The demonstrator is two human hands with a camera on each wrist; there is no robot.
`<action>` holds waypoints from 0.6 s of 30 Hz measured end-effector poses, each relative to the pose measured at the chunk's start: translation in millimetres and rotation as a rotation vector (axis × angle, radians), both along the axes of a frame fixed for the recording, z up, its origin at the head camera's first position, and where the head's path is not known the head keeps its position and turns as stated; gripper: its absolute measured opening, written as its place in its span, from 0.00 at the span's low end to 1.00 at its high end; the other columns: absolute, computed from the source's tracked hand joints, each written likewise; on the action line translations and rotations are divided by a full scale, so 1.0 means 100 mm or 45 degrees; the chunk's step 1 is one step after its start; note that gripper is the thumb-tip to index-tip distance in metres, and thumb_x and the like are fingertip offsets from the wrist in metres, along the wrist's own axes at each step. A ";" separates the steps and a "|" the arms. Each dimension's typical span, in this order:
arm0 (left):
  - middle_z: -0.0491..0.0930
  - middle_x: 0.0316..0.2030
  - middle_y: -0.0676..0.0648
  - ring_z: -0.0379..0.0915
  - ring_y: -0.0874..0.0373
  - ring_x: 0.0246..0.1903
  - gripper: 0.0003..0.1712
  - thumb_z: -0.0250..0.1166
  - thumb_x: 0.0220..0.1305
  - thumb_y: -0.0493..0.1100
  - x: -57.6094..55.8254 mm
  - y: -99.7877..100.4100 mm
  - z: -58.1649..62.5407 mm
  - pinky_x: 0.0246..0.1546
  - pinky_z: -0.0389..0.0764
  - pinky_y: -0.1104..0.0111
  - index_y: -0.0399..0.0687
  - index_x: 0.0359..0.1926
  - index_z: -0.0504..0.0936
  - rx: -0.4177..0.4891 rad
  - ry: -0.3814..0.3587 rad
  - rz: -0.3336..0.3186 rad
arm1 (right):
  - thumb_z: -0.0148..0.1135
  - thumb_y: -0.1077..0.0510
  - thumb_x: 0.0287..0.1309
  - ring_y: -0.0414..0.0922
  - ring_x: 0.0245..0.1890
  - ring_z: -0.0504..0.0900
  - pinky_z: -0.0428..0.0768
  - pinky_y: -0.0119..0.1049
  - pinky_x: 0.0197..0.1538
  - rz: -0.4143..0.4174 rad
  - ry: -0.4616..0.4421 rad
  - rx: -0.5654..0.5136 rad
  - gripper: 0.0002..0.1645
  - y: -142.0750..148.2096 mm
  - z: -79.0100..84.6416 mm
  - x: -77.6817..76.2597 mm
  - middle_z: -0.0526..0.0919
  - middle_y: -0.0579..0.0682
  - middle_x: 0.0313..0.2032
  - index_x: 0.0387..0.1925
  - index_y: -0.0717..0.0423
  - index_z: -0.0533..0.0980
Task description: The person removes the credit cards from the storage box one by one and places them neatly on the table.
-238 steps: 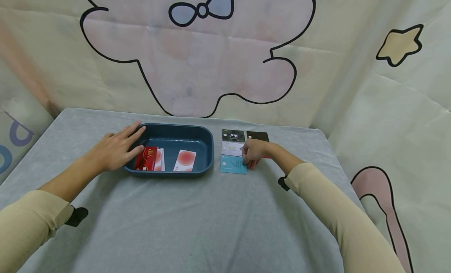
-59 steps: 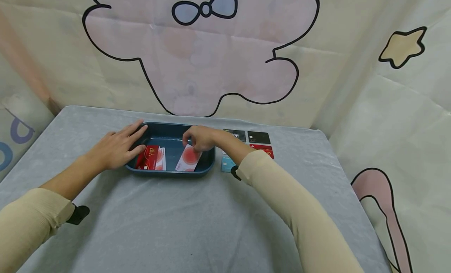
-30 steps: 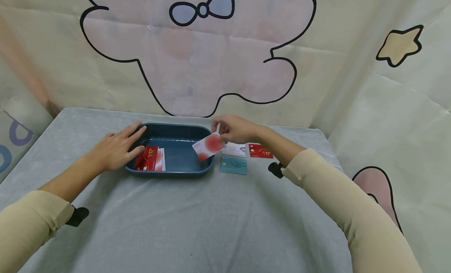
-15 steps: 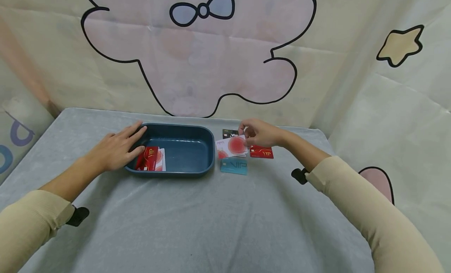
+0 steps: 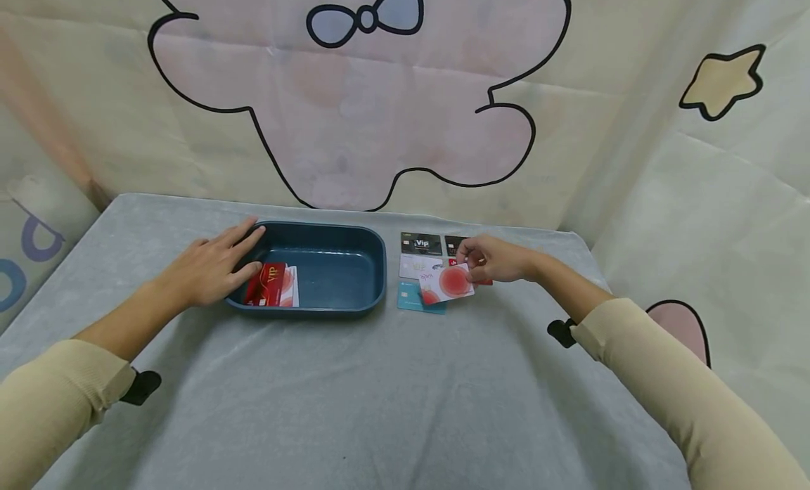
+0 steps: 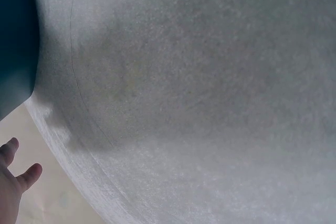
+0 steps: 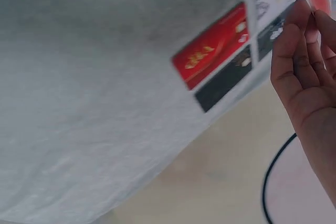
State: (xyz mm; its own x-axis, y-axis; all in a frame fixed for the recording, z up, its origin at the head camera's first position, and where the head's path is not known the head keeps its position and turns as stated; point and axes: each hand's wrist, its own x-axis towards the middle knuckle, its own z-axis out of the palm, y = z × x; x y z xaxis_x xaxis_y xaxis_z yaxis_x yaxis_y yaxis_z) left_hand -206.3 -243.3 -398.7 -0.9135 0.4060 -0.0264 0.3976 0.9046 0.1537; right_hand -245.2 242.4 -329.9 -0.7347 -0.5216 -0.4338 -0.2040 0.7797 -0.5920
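My right hand pinches a white card with a red circle between thumb and fingers. That card is tilted and overlaps the teal VIP card in the head view. In the right wrist view, a red VIP card and a black card lie beside the hand. The left hand rests with spread fingers on the left rim of a dark blue tray. Inside the tray, near those fingers, a red VIP card partly covers a white-and-red card.
On the grey cloth right of the tray, a black Vip card lies behind a silver-white VIP card. The table's back edge meets a cartoon-printed curtain.
The right hand has picked the white card with the red circle out of the tray's right side and carried it right, over the laid-out cards. The left hand has stayed on the rim.
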 end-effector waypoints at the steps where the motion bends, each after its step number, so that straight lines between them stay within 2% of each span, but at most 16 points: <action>1: 0.45 0.77 0.34 0.48 0.33 0.72 0.42 0.54 0.72 0.57 0.00 0.00 0.00 0.60 0.60 0.31 0.40 0.77 0.52 -0.003 0.001 -0.002 | 0.64 0.64 0.63 0.49 0.37 0.76 0.79 0.37 0.39 -0.008 -0.018 0.003 0.12 0.04 -0.02 0.01 0.76 0.54 0.31 0.46 0.59 0.72; 10: 0.44 0.77 0.33 0.48 0.32 0.72 0.43 0.51 0.72 0.59 -0.02 0.00 -0.01 0.59 0.62 0.31 0.39 0.77 0.51 -0.049 -0.019 -0.013 | 0.64 0.63 0.62 0.51 0.44 0.76 0.83 0.39 0.43 -0.033 -0.106 0.012 0.14 0.29 -0.16 0.06 0.74 0.55 0.35 0.46 0.61 0.71; 18: 0.45 0.77 0.33 0.48 0.33 0.72 0.43 0.52 0.72 0.58 -0.01 0.00 0.00 0.59 0.62 0.31 0.40 0.77 0.51 -0.032 -0.006 -0.008 | 0.63 0.65 0.63 0.48 0.35 0.77 0.82 0.40 0.42 -0.100 -0.163 0.058 0.14 0.47 -0.22 0.08 0.75 0.54 0.33 0.48 0.64 0.70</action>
